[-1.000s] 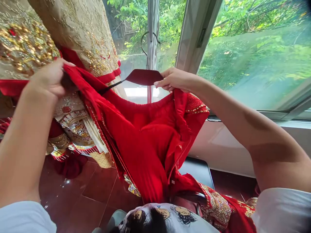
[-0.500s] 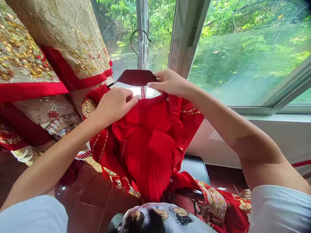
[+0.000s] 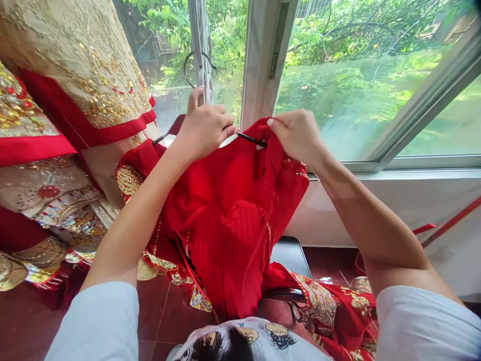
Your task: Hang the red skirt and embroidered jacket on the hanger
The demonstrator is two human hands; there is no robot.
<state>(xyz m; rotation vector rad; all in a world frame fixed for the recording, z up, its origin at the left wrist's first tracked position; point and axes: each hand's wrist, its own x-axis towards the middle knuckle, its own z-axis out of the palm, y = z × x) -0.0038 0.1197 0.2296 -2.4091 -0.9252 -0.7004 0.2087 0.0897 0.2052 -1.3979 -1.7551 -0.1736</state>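
The left hand [image 3: 208, 125] is closed on the middle of the hanger [image 3: 176, 125], which lies side to side. Its right end points toward the right hand [image 3: 295, 135], the nearer one, which pinches the top of the red dress [image 3: 233, 240] hanging below both hands.

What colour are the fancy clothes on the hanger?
The clothes are bright red with gold decoration, seen in the head view.

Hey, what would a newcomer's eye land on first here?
Probably the bright red garment in the middle, its edge pinched by the right hand while the left hand grips the hanger. Next might come the gold-sequined cream garment at upper left, and the window at upper right.
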